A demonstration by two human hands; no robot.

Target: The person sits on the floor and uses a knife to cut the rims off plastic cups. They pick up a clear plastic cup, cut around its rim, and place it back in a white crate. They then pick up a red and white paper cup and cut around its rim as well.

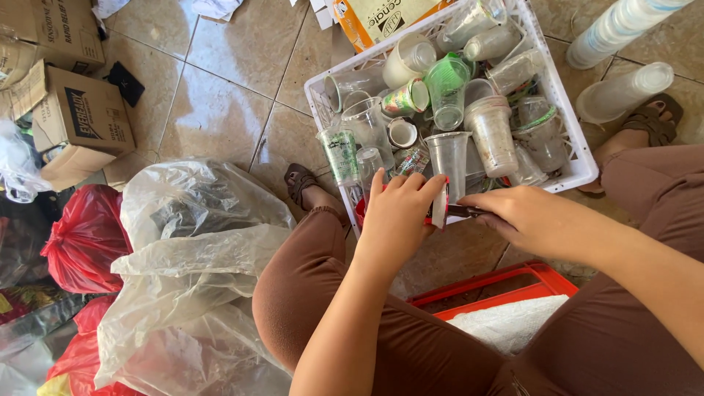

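Brown cardboard boxes [77, 121] stacked at far left, orange-and-cream carton [385, 18] behind the white crate [579, 165]

clear glossy plastic cups [490, 132] in a white plastic crate [579, 165], thin crinkled translucent plastic bags [194, 242], shiny red plastic bag [88, 235], matt brown cardboard boxes [84, 121], smooth glossy floor tiles [220, 81], soft matt brown cloth trousers [411, 352], red plastic tray [499, 284]
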